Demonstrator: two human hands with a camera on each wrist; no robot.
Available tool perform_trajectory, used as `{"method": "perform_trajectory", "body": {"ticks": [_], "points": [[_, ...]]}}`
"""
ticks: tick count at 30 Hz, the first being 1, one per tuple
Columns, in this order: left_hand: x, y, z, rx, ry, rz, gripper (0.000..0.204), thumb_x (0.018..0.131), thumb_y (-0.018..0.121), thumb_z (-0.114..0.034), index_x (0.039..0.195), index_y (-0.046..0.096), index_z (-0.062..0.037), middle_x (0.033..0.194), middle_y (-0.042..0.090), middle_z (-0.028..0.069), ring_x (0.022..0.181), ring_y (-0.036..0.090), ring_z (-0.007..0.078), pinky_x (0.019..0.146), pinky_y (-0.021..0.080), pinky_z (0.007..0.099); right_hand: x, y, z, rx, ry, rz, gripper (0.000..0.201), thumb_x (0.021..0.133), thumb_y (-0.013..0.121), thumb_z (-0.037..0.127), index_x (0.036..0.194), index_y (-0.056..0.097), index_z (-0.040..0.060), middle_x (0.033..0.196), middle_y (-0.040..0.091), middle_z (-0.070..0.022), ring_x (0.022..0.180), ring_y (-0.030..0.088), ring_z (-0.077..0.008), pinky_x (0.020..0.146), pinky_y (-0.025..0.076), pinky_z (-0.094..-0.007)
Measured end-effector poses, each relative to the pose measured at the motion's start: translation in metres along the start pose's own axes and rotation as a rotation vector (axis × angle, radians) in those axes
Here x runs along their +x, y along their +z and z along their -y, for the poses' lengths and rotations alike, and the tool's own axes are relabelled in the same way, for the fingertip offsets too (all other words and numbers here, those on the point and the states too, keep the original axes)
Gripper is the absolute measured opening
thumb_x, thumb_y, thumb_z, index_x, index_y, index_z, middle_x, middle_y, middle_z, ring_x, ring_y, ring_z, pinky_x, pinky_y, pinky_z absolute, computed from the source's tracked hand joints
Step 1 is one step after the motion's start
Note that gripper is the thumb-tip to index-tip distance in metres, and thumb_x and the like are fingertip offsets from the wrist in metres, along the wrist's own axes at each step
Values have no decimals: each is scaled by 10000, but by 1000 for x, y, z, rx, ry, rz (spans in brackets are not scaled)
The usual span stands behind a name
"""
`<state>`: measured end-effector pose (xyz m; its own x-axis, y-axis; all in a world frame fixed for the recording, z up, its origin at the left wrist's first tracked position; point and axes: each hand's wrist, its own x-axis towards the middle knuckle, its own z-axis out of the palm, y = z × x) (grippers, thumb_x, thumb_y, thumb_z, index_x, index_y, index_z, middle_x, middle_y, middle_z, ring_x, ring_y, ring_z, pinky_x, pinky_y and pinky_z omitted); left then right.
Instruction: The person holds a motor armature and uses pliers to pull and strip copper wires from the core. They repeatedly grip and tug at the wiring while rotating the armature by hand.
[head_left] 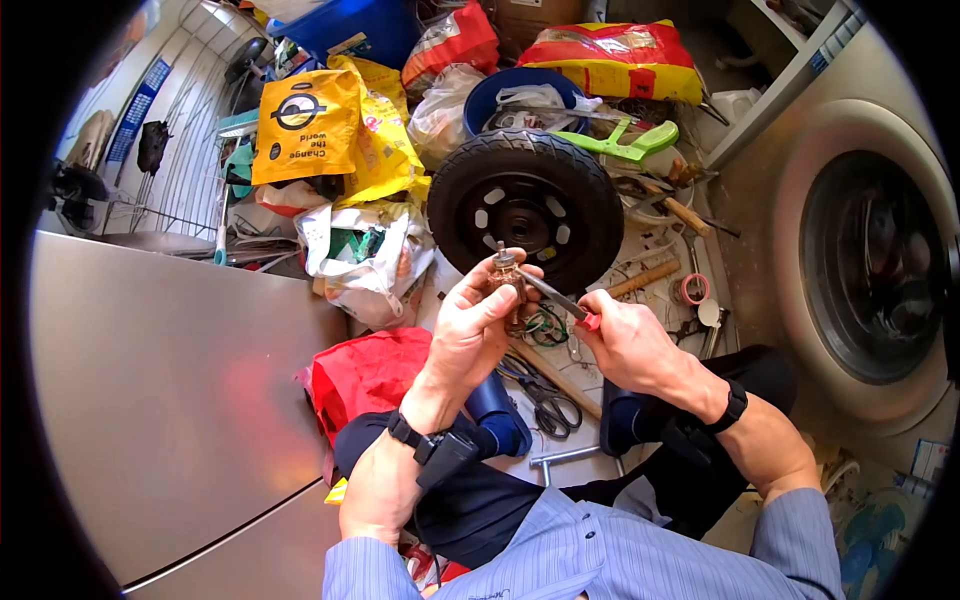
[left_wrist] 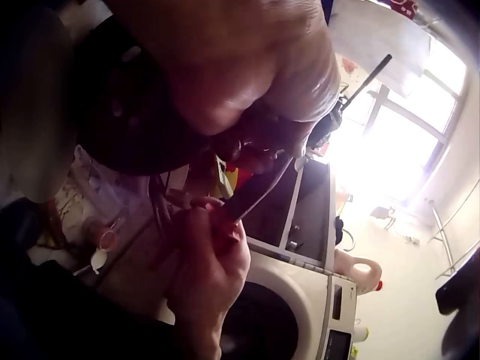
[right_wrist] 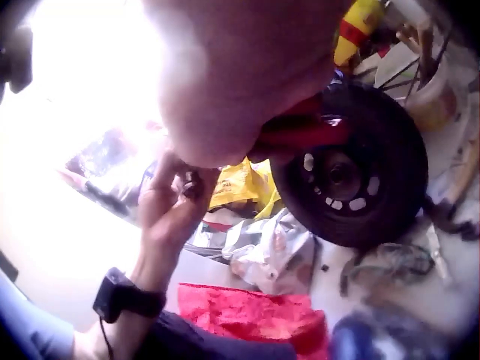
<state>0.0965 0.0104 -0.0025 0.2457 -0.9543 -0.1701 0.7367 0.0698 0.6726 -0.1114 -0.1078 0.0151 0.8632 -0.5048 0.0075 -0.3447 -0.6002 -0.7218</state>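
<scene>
Up in front of the wheel, my left hand (head_left: 465, 335) holds a small motor armature (head_left: 507, 283) with copper-coloured windings, its shaft end pointing up between thumb and fingers. My right hand (head_left: 640, 345) grips the red handle of a knife (head_left: 552, 293), its blade slanting up and left to the armature's upper part. The left wrist view shows the broad blade (left_wrist: 259, 189) reaching from the right fist to the left fingers, which hide the armature there. From the right wrist, the armature (right_wrist: 192, 185) appears dark in the left fingertips, and the right hand hides most of the knife.
A black-tyred wheel (head_left: 525, 205) stands just beyond the hands. Scissors (head_left: 552, 405), a wooden stick and tools lie on the floor between the feet. A red bag (head_left: 370, 370) is at left, beside a silver panel (head_left: 180, 390). The washing machine (head_left: 800, 260) stands at right.
</scene>
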Motion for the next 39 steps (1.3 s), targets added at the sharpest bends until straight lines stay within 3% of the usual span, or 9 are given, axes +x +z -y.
{"method": "perform_trajectory", "body": {"ticks": [4, 12, 17, 19, 23, 28, 31, 39], "points": [[1, 8, -2, -83, 1, 42, 475, 1003, 673, -118, 1449, 523, -50, 1315, 656, 143, 1162, 662, 231, 1015, 541, 373, 4, -4, 5, 127, 50, 16, 211, 954, 673, 108, 1077, 545, -5, 803, 667, -244, 785, 689, -439, 683, 532, -489], [-4, 0, -3, -101, -23, 58, 455, 1002, 672, -120, 1432, 540, -52, 1333, 652, 138, 1181, 659, 266, 1010, 543, 401, 7, -17, 12, 299, 61, 2, 249, 924, 727, 100, 1091, 564, 14, 816, 698, -187, 755, 709, -371, 674, 535, -423], [-2, -1, -2, -85, -14, 17, 453, 994, 684, -120, 1422, 547, -58, 1328, 651, 138, 1173, 661, 266, 1000, 546, 397, 7, -19, 3, 112, 40, 3, 230, 925, 712, 111, 1083, 574, 18, 785, 678, -183, 773, 695, -386, 676, 533, -438], [-2, -1, -2, -70, 0, 1, 445, 984, 691, -90, 1407, 556, -64, 1317, 651, 140, 1163, 662, 252, 993, 550, 390, 8, -16, -2, -85, -84, 3, 238, 913, 714, 120, 1083, 579, 23, 783, 664, -191, 778, 684, -396, 673, 531, -464], [0, 2, -2, -45, 10, -8, 449, 963, 698, -41, 1391, 564, -66, 1307, 651, 141, 1151, 663, 233, 993, 552, 380, 6, -8, -7, -54, -86, -38, 249, 889, 715, 108, 1082, 583, 22, 789, 660, -195, 768, 678, -399, 672, 531, -483], [1, -1, 5, 49, 53, -57, 478, 912, 724, 31, 1359, 585, -63, 1287, 663, 132, 1134, 669, 208, 975, 567, 365, 1, -11, -8, -224, -182, -98, 249, 837, 668, 28, 1069, 584, -7, 779, 662, -185, 753, 674, -390, 667, 524, -494], [2, -5, 11, 181, 80, -77, 491, 883, 745, 57, 1337, 597, -59, 1260, 677, 118, 1120, 671, 196, 972, 567, 350, -4, -12, -11, -238, -99, -13, 267, 872, 676, 10, 1120, 583, -17, 836, 680, -205, 789, 671, -414, 696, 523, -493], [2, 4, 17, 355, 190, -104, 497, 846, 770, 91, 1297, 612, -48, 1242, 684, 89, 1079, 678, 158, 958, 562, 296, -16, -13, -8, -243, -3, 43, 223, 866, 660, 4, 1072, 576, -17, 815, 675, -204, 768, 665, -407, 694, 508, -496]]}}
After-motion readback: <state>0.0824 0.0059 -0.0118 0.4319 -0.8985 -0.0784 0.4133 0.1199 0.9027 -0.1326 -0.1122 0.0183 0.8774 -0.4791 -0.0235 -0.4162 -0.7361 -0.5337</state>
